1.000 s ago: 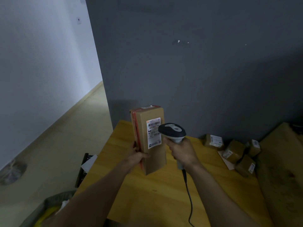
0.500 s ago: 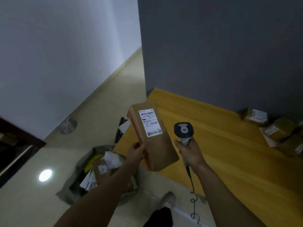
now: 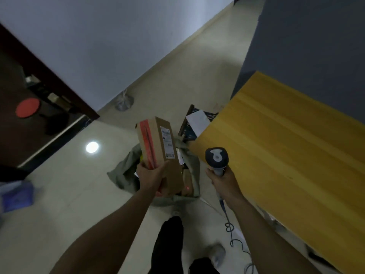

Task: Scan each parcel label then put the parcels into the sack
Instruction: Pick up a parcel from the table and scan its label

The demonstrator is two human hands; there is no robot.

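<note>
Parcel (image 3: 158, 147): long brown carton, red tape down one side, white label (image 3: 167, 144) on the face turned toward 3 o'clock. You hold it tilted above the sack (image 3: 124, 173), at your 12 o'clock.
Table (image 3: 286, 155): yellow wooden top at your 2 o'clock. Its near corner shows just beside the sack's rim, and its long edge runs back past your right arm.
Floor (image 3: 69, 194): pale tile, open from your 9 to 11 o'clock as far as the white wall.
Left hand (image 3: 152, 178): fingers and thumb wrapped round the parcel's lower end.
Right hand (image 3: 223, 180): closed round the handle of the scanner (image 3: 216, 158), head up, between sack and table edge. Its cable (image 3: 230, 232) trails in coils to the floor at 5 o'clock.
Sack: grey-green, mouth open on the floor under the parcel. Holds cartons and white paper, and one carton carries a red dot of light (image 3: 187, 187).
Crate (image 3: 187, 125): dark, on the floor beyond the sack at 12 o'clock, by the table corner, with a white sheet in it.
</note>
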